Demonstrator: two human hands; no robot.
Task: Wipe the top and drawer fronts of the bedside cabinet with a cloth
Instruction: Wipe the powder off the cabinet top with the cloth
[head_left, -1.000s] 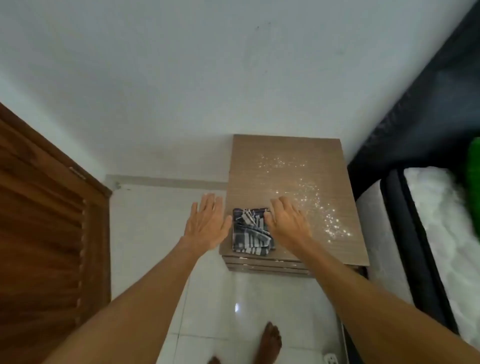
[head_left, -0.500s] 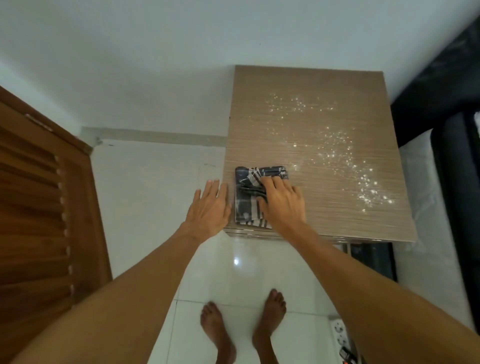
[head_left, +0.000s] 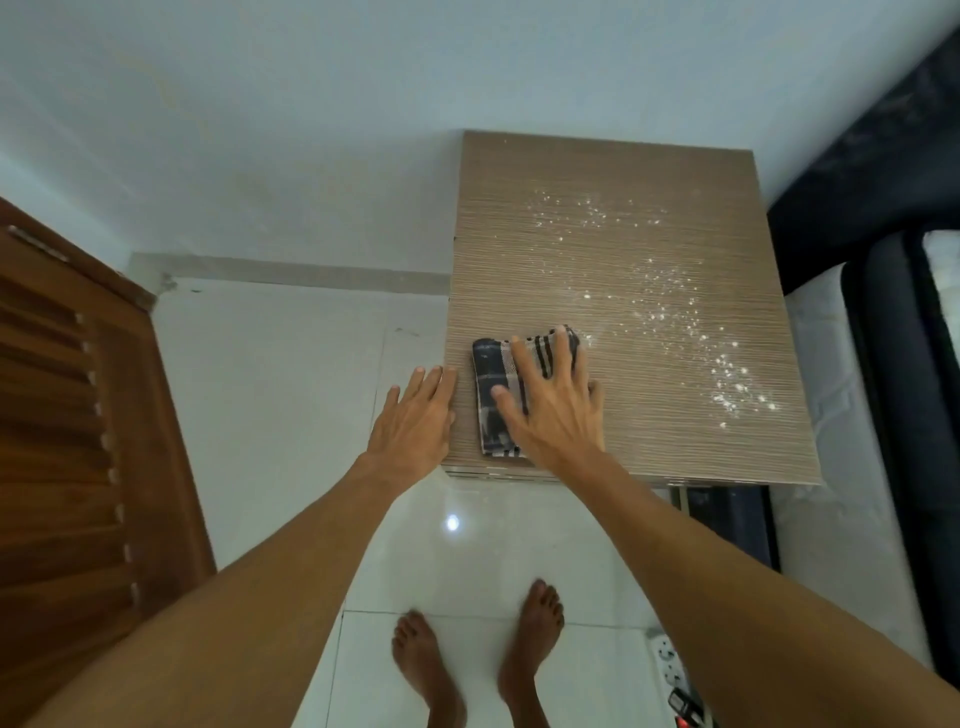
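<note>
Since half a second ago, the right hand (head_left: 550, 410) has spread flat, pressing the striped cloth (head_left: 493, 405) on the bedside cabinet (head_left: 649, 291) top's near-left corner; the left hand (head_left: 415, 421), open, probably braces its edge. Sweeping fast could scatter the white specks (head_left: 675, 306) floorward.

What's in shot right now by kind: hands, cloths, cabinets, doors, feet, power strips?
Hands: 2, left hand and right hand
Cloths: 1, striped cloth
Cabinets: 1, cabinet
Doors: 1, wooden door
Feet: 2, left foot and right foot
Power strips: 1, power strip
Total: 8
</note>
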